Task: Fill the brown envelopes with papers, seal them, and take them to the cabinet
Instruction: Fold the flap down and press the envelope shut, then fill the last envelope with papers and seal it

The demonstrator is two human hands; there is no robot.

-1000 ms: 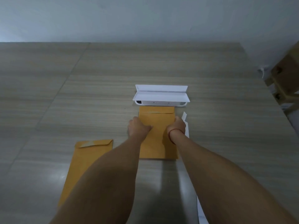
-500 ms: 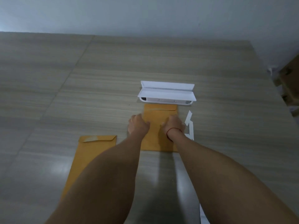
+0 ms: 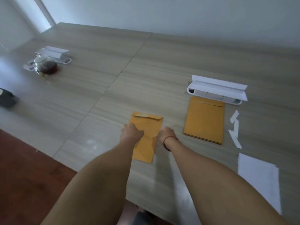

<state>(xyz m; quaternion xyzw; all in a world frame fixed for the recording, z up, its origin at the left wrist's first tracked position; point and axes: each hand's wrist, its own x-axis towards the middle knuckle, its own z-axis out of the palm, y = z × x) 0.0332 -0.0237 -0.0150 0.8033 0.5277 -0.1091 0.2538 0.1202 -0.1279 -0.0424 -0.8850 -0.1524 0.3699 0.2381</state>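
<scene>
A brown envelope (image 3: 146, 127) lies flat in front of me, its flap at the far end folded down but slightly lifted. My left hand (image 3: 132, 132) rests over its left edge with fingers curled. My right hand (image 3: 167, 133), with a red string at the wrist, pinches its right edge, where the paper creases a little. A second brown envelope (image 3: 204, 119) lies to the right, flap closed, with more envelope edges showing beneath it. White papers (image 3: 259, 177) lie at the table's near right.
A white open box (image 3: 217, 90) sits just beyond the right envelope. Peeled white strips (image 3: 235, 129) lie right of it. Far left stand a glass teapot (image 3: 46, 66), another white box (image 3: 54, 54) and a dark object (image 3: 6, 99). The table edge (image 3: 65, 163) drops to red-brown floor.
Both hands left the envelope by the white box and moved left onto the other envelope. The view swung left, bringing in the teapot and the floor.
</scene>
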